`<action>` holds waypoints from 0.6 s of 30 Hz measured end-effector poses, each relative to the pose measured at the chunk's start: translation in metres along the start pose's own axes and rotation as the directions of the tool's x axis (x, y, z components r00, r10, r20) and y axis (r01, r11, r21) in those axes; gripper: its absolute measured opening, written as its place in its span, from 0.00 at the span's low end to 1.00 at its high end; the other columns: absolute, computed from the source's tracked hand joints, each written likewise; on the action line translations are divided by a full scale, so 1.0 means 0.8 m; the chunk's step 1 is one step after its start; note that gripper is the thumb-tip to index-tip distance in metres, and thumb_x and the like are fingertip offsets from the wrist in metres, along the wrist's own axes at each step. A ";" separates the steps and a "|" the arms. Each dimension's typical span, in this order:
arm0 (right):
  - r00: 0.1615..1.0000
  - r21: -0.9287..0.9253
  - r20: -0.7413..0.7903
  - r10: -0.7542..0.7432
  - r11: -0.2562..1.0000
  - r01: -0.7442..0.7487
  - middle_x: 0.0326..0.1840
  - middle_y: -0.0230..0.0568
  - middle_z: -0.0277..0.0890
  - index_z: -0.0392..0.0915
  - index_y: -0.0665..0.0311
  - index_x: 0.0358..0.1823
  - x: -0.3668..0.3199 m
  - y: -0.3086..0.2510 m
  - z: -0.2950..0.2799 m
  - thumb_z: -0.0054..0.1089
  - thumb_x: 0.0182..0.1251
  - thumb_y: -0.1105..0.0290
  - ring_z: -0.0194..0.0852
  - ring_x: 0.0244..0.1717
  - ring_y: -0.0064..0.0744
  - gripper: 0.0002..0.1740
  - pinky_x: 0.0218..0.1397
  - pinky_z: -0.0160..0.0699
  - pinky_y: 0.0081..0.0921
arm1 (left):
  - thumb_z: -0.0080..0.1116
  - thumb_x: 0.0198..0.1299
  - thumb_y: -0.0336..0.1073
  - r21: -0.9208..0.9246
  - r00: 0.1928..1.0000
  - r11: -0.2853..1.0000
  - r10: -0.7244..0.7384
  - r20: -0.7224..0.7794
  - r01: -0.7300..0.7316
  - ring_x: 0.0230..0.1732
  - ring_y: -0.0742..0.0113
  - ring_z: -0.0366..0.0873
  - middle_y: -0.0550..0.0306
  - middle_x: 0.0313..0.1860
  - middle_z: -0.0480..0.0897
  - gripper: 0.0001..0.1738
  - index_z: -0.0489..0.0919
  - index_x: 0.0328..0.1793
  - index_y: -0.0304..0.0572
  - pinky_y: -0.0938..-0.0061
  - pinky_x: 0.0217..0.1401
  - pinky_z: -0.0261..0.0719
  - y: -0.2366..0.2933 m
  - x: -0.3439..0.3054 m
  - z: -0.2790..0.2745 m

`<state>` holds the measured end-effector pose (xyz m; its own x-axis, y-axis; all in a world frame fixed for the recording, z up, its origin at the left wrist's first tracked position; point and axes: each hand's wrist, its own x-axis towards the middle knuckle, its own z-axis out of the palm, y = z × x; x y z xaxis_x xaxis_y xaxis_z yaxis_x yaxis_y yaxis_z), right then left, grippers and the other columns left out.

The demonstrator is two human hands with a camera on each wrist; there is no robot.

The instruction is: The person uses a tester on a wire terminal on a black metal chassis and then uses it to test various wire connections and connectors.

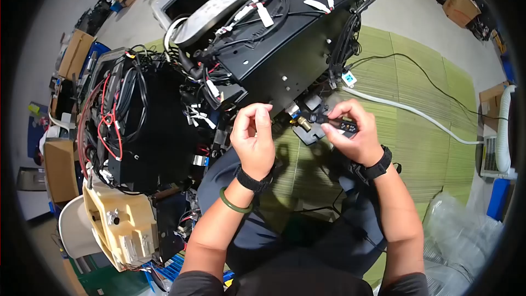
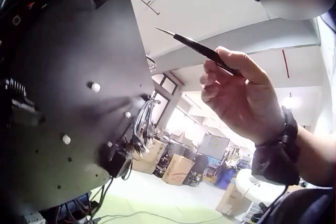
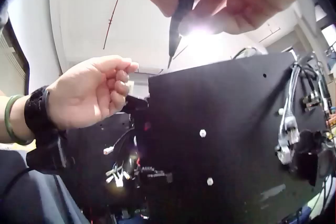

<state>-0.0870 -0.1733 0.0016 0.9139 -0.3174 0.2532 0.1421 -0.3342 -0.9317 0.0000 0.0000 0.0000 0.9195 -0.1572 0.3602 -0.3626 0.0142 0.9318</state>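
Observation:
My right hand (image 1: 359, 134) holds black tweezers (image 2: 199, 50) between thumb and fingers, in front of a black metal box (image 1: 285, 71). Their thin, pale tip points away from the palm in the left wrist view. My left hand (image 1: 255, 137) is raised beside the box, its fingers curled and the thumb against the index finger; nothing shows between them. In the right wrist view the box's side panel (image 3: 184, 161) carries small white studs, and the left hand hovers next to its edge. A brass fitting (image 1: 304, 124) shows low between the hands.
Left of me stands a second black unit (image 1: 156, 137) with red and black wires, above a cream plastic housing (image 1: 123, 225). A white hose (image 1: 419, 111) and a thin black cable cross the green mat (image 1: 438, 82). Clear plastic wrap (image 1: 449, 241) lies at the right.

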 end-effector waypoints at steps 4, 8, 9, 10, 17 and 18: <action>0.974 -0.063 0.065 0.216 0.975 -0.212 0.29 0.37 0.75 0.71 0.65 0.34 -0.016 0.072 0.002 0.65 0.52 0.70 0.73 0.29 0.23 0.12 0.34 0.71 0.20 | 0.49 0.66 0.34 -0.006 0.994 0.996 -0.091 0.059 0.092 0.23 0.83 0.60 0.69 0.22 0.68 0.08 0.75 0.38 0.37 0.86 0.27 0.60 -0.031 -0.015 0.011; 0.986 -0.150 0.026 0.167 0.975 -0.161 0.34 0.48 0.78 0.74 0.63 0.44 -0.019 0.171 0.023 0.60 0.57 0.67 0.73 0.28 0.34 0.14 0.34 0.71 0.27 | 0.49 0.67 0.37 -0.046 0.979 0.980 -0.193 0.065 0.196 0.24 0.83 0.63 0.68 0.22 0.69 0.11 0.76 0.38 0.38 0.86 0.29 0.62 -0.052 -0.021 0.025; 0.991 -0.167 0.036 0.132 0.978 -0.124 0.34 0.50 0.77 0.75 0.63 0.46 -0.016 0.178 0.029 0.59 0.58 0.67 0.73 0.28 0.38 0.15 0.34 0.72 0.30 | 0.48 0.67 0.38 -0.048 0.981 0.981 -0.182 0.070 0.185 0.25 0.83 0.63 0.68 0.22 0.70 0.11 0.76 0.38 0.38 0.86 0.29 0.62 -0.062 -0.022 0.025; 0.970 -0.189 0.049 0.238 0.956 -0.225 0.34 0.50 0.77 0.74 0.63 0.46 -0.014 0.183 0.033 0.59 0.58 0.67 0.73 0.29 0.41 0.15 0.36 0.72 0.31 | 0.48 0.67 0.38 -0.003 0.982 0.983 -0.185 0.048 0.185 0.25 0.83 0.64 0.68 0.22 0.70 0.12 0.77 0.38 0.38 0.85 0.29 0.62 -0.071 -0.022 0.023; 0.941 -0.208 0.053 0.336 0.925 -0.318 0.34 0.47 0.76 0.74 0.61 0.46 -0.016 0.212 0.060 0.58 0.58 0.67 0.74 0.31 0.39 0.15 0.37 0.72 0.32 | 0.43 0.69 0.41 -0.051 0.974 0.973 -0.224 0.027 0.225 0.26 0.81 0.65 0.66 0.24 0.72 0.16 0.74 0.31 0.41 0.84 0.32 0.65 -0.130 -0.039 0.015; 0.933 -0.168 0.012 0.359 0.921 -0.352 0.34 0.47 0.76 0.74 0.61 0.46 -0.016 0.214 0.066 0.58 0.58 0.67 0.74 0.32 0.39 0.15 0.38 0.72 0.32 | 0.42 0.69 0.42 -0.079 0.967 0.964 -0.255 -0.002 0.254 0.26 0.80 0.66 0.66 0.24 0.72 0.17 0.73 0.31 0.42 0.83 0.32 0.66 -0.134 -0.040 0.017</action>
<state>-0.0546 -0.1796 -0.1749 0.9084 -0.4057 -0.1011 -0.2547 -0.3451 -0.9033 0.0072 -0.0096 -0.1118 0.9820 -0.1535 0.1103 -0.1035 0.0520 0.9933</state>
